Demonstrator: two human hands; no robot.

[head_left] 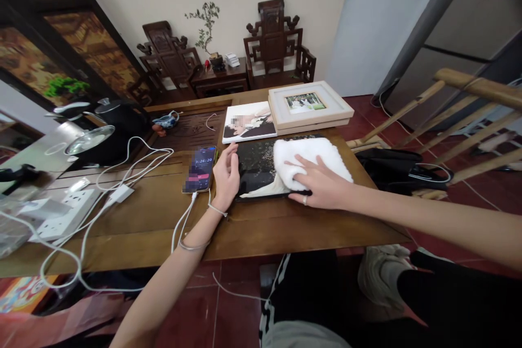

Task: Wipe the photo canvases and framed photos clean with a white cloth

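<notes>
A dark photo album (256, 160) with a picture of a white dress on it lies flat on the wooden table. A folded white towel (314, 155) covers its right part. My right hand (316, 182) presses on the towel, fingers sunk into the pile and thumb near the album's front edge. Along the album's left edge rests my left hand (227, 174), on its side with fingers loosely bent and nothing visible in them. Just left of that hand lies a phone (199, 168) with its screen lit and a white cable plugged in.
Behind the album are a white photo book (249, 121) and a pale framed picture on a box (310, 103). Power strips (65, 212) and tangled white cables (141, 166) spread across the left, near a black kettle (118, 119). A bamboo chair (460, 98) stands right.
</notes>
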